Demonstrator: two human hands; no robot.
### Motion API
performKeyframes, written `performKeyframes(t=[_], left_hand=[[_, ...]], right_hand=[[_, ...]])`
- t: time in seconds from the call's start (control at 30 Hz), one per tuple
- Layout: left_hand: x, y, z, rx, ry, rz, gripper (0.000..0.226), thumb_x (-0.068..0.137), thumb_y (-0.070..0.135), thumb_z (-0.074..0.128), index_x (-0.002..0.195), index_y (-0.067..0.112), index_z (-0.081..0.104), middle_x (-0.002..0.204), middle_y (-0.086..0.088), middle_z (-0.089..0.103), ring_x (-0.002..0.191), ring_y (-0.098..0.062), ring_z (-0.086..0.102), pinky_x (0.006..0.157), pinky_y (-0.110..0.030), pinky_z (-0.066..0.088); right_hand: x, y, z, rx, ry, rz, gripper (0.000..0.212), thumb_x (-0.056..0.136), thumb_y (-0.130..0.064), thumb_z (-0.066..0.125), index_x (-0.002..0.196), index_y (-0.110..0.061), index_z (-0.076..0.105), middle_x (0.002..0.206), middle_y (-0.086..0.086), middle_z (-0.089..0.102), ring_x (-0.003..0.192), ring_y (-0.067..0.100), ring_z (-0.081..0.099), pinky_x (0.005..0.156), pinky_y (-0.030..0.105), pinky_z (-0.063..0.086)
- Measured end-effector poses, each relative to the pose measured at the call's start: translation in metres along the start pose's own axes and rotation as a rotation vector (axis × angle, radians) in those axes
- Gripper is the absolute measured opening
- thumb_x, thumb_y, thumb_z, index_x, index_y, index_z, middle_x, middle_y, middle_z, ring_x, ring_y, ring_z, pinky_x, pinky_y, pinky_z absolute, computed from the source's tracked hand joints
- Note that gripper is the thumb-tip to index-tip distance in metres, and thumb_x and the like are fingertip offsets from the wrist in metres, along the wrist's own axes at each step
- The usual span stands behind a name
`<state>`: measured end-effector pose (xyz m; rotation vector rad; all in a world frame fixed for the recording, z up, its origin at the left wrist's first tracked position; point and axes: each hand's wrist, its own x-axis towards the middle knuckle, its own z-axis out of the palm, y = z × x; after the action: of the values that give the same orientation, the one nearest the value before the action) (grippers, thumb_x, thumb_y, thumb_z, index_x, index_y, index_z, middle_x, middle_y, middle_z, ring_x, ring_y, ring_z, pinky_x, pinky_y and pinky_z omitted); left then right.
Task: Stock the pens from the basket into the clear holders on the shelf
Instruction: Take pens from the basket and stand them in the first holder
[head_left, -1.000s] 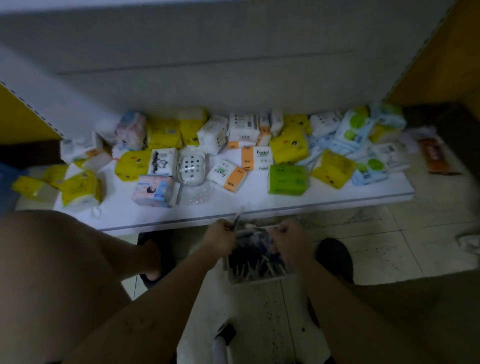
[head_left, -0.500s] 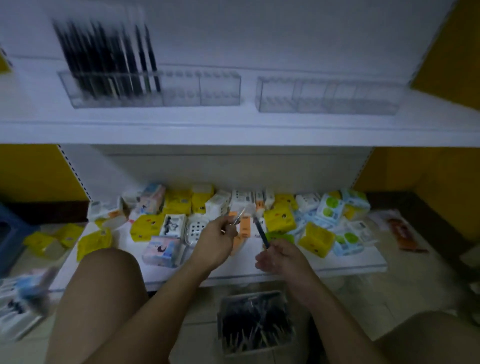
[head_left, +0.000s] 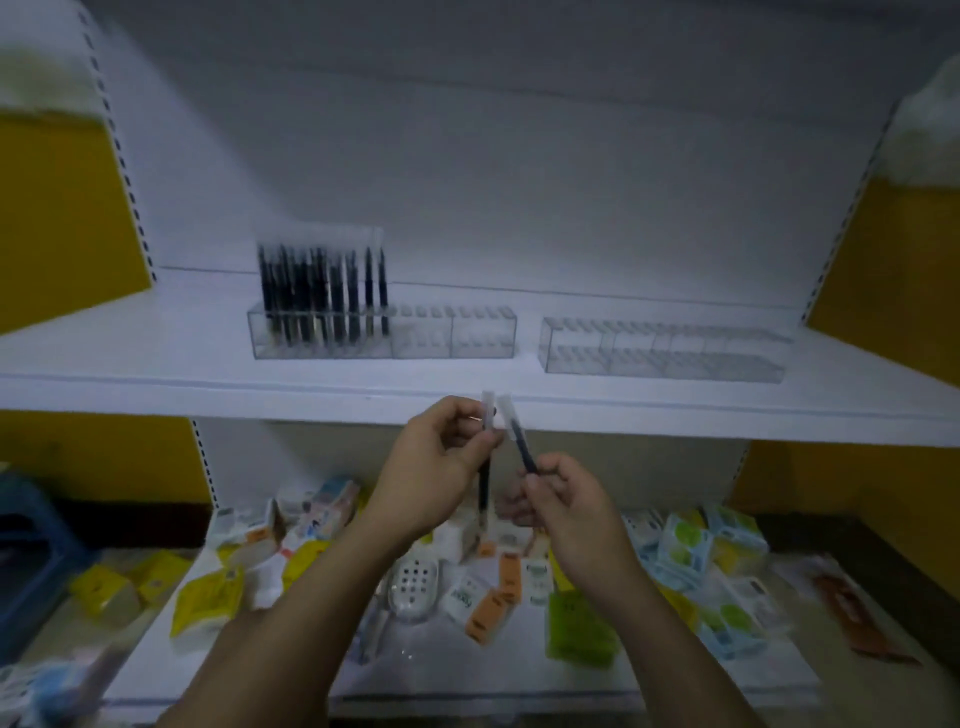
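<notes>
My left hand (head_left: 436, 465) pinches a dark pen (head_left: 485, 483) with a clear cap, held upright just below the front edge of the white shelf (head_left: 156, 364). My right hand (head_left: 563, 499) pinches a second dark pen (head_left: 519, 441) by its lower end, tilted up to the left so the two caps nearly meet. On the shelf stands a clear holder (head_left: 452, 340) with several black pens (head_left: 322, 296) in its left part and bare slots to the right. A second clear holder (head_left: 662, 353), with nothing in it, stands further right. The basket is out of view.
The lower shelf (head_left: 218, 670) carries many small packets: yellow ones (head_left: 205, 603), a green one (head_left: 582, 629), orange and white boxes (head_left: 488, 613) and a white soap dish (head_left: 413, 587). Yellow panels (head_left: 57, 218) flank the shelving. A blue crate (head_left: 31, 561) sits at the far left.
Both hands have risen from the basket on the floor to the upper shelf's edge, each carrying a pen. My view has tilted up, so the basket has dropped out of sight.
</notes>
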<state>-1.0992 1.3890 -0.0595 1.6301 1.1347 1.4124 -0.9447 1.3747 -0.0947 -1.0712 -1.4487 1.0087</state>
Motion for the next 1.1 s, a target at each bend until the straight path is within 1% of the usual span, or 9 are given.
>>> performKeyframes(t=[0.17, 0.3, 0.4, 0.5, 0.77, 0.83, 0.9, 0.97, 1.1], left_hand=[[0.027, 0.028, -0.029, 0.121, 0.024, 0.093, 0.027, 0.091, 0.02, 0.062, 0.115, 0.029, 0.055, 0.087, -0.002, 0.071, 0.084, -0.013, 0.069, 0.078, -0.045, 0.057], [0.049, 0.049, -0.049, 0.164, 0.026, 0.135, 0.035, 0.092, 0.016, 0.06, 0.122, 0.033, 0.05, 0.093, -0.001, 0.067, 0.079, -0.009, 0.07, 0.074, -0.04, 0.059], [0.065, 0.062, -0.063, 0.18, 0.017, 0.158, 0.039, 0.091, 0.011, 0.06, 0.123, 0.032, 0.051, 0.095, -0.001, 0.065, 0.079, -0.012, 0.07, 0.072, -0.037, 0.06], [0.082, 0.072, -0.08, 0.25, 0.058, 0.218, 0.038, 0.089, 0.01, 0.063, 0.118, 0.032, 0.053, 0.103, 0.005, 0.061, 0.079, -0.011, 0.069, 0.067, -0.03, 0.06], [0.129, 0.087, -0.122, 0.412, 0.194, 0.331, 0.037, 0.086, 0.018, 0.068, 0.117, 0.036, 0.056, 0.094, 0.012, 0.064, 0.081, -0.005, 0.066, 0.072, -0.024, 0.058], [0.138, 0.088, -0.127, 0.474, 0.204, 0.367, 0.035, 0.086, 0.018, 0.068, 0.115, 0.033, 0.058, 0.092, 0.012, 0.066, 0.081, -0.002, 0.065, 0.076, -0.027, 0.058], [0.147, 0.089, -0.132, 0.509, 0.215, 0.401, 0.031, 0.087, 0.017, 0.068, 0.113, 0.03, 0.059, 0.09, 0.012, 0.067, 0.081, 0.0, 0.065, 0.077, -0.026, 0.058], [0.155, 0.09, -0.136, 0.547, 0.221, 0.438, 0.028, 0.087, 0.018, 0.067, 0.112, 0.028, 0.06, 0.087, 0.015, 0.065, 0.081, 0.003, 0.064, 0.078, -0.022, 0.056], [0.167, 0.084, -0.144, 0.6, 0.219, 0.457, 0.025, 0.088, 0.02, 0.066, 0.111, 0.028, 0.061, 0.085, 0.016, 0.064, 0.079, 0.008, 0.061, 0.079, -0.018, 0.053]], right_hand=[[0.03, -0.038, 0.015, -0.013, 0.017, -0.076, 0.02, 0.1, -0.016, 0.048, 0.109, -0.03, 0.059, 0.072, -0.008, 0.062, 0.055, 0.002, 0.049, 0.053, 0.02, 0.038], [0.057, -0.062, 0.028, -0.106, 0.069, -0.147, 0.019, 0.098, -0.035, 0.049, 0.096, -0.032, 0.067, 0.061, -0.014, 0.057, 0.055, 0.0, 0.049, 0.053, 0.021, 0.038], [0.076, -0.08, 0.038, -0.163, 0.082, -0.197, 0.02, 0.098, -0.035, 0.049, 0.096, -0.031, 0.069, 0.075, -0.016, 0.062, 0.068, 0.002, 0.056, 0.062, 0.019, 0.045], [0.096, -0.095, 0.046, -0.358, 0.101, -0.281, 0.023, 0.099, -0.035, 0.047, 0.109, -0.032, 0.067, 0.101, -0.011, 0.059, 0.089, -0.002, 0.054, 0.071, 0.007, 0.037], [0.14, -0.135, 0.072, -0.461, 0.123, -0.406, 0.019, 0.095, -0.026, 0.057, 0.111, -0.02, 0.065, 0.098, -0.007, 0.061, 0.086, 0.004, 0.058, 0.071, 0.012, 0.046], [0.15, -0.142, 0.078, -0.42, 0.114, -0.411, 0.033, 0.094, -0.019, 0.06, 0.126, -0.022, 0.055, 0.097, -0.008, 0.059, 0.084, 0.006, 0.061, 0.07, 0.014, 0.05], [0.159, -0.145, 0.083, -0.401, 0.087, -0.43, 0.064, 0.092, -0.014, 0.063, 0.144, -0.033, 0.033, 0.096, -0.013, 0.055, 0.076, 0.003, 0.061, 0.065, 0.011, 0.049], [0.169, -0.146, 0.086, -0.413, 0.074, -0.466, 0.075, 0.09, -0.012, 0.064, 0.147, -0.041, 0.025, 0.099, -0.014, 0.053, 0.071, 0.004, 0.063, 0.065, 0.013, 0.051], [0.189, -0.147, 0.092, -0.388, 0.125, -0.503, 0.049, 0.092, -0.016, 0.063, 0.133, -0.036, 0.046, 0.093, -0.011, 0.058, 0.066, 0.007, 0.064, 0.063, 0.015, 0.054]])
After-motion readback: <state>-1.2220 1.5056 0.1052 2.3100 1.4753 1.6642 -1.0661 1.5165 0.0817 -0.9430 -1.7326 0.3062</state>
